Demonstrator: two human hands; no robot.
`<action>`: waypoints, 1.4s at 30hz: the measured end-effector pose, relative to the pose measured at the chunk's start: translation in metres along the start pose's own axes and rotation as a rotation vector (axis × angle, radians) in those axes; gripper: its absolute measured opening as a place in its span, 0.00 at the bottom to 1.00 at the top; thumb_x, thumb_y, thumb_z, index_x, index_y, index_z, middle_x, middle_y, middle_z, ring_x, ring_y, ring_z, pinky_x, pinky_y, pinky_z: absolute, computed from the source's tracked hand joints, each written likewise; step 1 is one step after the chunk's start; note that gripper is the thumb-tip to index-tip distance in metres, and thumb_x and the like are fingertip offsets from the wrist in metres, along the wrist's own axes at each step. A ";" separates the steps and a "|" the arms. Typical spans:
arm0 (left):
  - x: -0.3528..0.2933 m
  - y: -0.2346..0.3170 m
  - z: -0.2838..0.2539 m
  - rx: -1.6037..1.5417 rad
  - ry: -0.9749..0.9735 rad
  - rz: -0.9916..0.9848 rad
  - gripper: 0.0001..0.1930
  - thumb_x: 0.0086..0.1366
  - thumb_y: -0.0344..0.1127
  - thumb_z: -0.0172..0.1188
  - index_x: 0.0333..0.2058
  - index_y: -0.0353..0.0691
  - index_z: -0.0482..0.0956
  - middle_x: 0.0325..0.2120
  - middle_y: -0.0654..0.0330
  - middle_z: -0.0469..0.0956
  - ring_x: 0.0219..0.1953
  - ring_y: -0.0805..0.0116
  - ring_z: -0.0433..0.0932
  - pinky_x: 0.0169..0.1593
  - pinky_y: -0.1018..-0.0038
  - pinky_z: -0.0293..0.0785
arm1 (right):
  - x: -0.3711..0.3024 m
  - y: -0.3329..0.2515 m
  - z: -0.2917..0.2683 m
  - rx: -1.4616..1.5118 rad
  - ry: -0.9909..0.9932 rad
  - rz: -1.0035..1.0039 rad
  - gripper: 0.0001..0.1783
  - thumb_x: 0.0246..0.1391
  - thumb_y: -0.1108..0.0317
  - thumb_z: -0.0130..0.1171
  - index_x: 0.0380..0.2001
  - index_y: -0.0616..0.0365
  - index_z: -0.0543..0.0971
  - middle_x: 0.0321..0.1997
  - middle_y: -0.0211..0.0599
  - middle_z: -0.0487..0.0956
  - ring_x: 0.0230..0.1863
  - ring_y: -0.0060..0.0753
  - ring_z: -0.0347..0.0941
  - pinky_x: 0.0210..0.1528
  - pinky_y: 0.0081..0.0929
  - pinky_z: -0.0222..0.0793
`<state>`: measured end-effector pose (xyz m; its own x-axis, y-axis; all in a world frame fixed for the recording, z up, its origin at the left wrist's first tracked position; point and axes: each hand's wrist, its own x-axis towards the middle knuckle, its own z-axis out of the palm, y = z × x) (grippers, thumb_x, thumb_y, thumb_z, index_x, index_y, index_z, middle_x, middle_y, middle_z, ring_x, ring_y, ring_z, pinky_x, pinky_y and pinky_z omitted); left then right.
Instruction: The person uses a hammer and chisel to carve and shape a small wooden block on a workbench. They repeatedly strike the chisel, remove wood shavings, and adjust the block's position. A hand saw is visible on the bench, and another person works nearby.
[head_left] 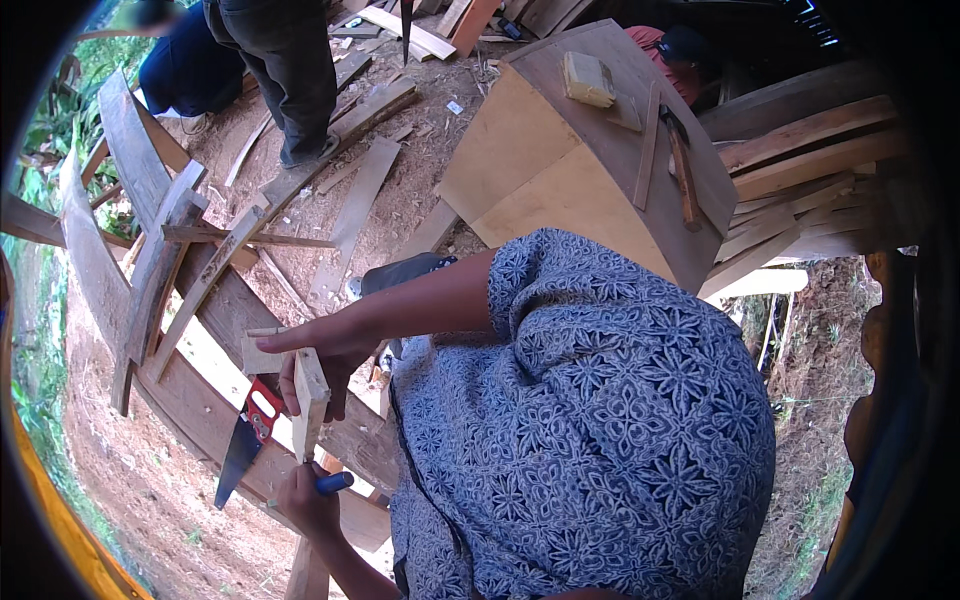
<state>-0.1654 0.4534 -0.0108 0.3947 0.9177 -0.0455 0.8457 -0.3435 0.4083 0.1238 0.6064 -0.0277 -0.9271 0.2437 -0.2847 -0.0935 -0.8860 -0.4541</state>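
Observation:
My right hand grips a short pale wood piece, its thumb stretched over a second small flat piece of wood. Just below it, my left hand is closed around a tool with a blue rounded handle; its working end is hidden, so I cannot tell its kind. The lower end of the wood piece meets the left hand's fingers. Beside my right hand, a handsaw with a red handle rests against a long plank, its blade pointing down and left.
Crossed curved boards stand at the left. A large wooden box bears a yellowish block and a wooden-handled tool. Planks are stacked at the right. One person stands, another bends nearby, and a third is behind the box.

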 end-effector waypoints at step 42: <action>-0.141 0.185 0.074 -0.432 0.907 -1.398 0.13 0.58 0.43 0.69 0.35 0.43 0.80 0.26 0.52 0.82 0.33 0.44 0.83 0.39 0.51 0.77 | 0.215 0.201 0.095 -1.309 -0.053 0.430 0.25 0.71 0.50 0.54 0.52 0.65 0.78 0.38 0.34 0.81 0.38 0.27 0.79 0.38 0.30 0.76</action>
<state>-0.0375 0.2458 0.0034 -0.9413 0.3135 -0.1252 0.1339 0.6872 0.7140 -0.1286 0.4425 -0.0997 -0.8112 0.0060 -0.5848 0.5802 0.1338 -0.8034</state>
